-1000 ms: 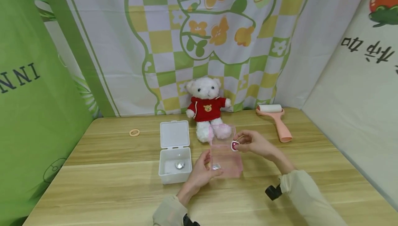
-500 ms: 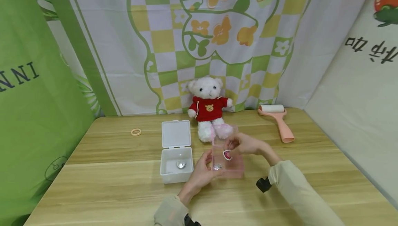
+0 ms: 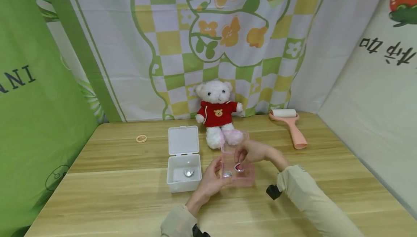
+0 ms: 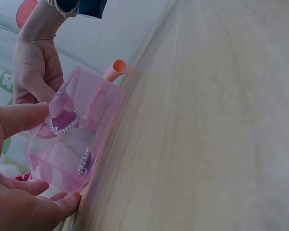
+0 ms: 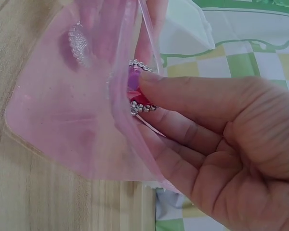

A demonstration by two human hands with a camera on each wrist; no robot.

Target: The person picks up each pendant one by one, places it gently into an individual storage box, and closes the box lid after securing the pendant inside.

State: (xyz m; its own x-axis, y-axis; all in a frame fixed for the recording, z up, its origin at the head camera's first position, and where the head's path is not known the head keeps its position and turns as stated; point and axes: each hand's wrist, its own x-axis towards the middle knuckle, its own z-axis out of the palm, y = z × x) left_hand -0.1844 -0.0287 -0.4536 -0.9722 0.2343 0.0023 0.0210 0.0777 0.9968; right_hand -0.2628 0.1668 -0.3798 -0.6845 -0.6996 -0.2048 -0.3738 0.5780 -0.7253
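Note:
My left hand (image 3: 209, 182) holds the left side of a clear pink box (image 3: 245, 182) with its lid up. Between the thumb and fingers of my right hand (image 3: 255, 151) is a red heart-shaped gem (image 5: 135, 90) edged with silver beads, pinched at the box's opening. It appears through the pink wall in the left wrist view, where the beaded gem (image 4: 64, 121) looks purple. Another silver-beaded piece (image 3: 227, 174) lies inside the pink box at its left. Left of my left hand, a white box (image 3: 184, 187) stands with its lid up and a round silvery gem (image 3: 188, 172) inside.
A white teddy bear (image 3: 217, 113) in a red hoodie sits behind the pink box. A lint roller (image 3: 293, 128) with a peach handle lies at the back right. One small pale orange ring (image 3: 141, 138) is at the back left.
My right hand has moved left and down with the red gem, from beside the pink box's lid into its opening. The left hand has stayed on the box.

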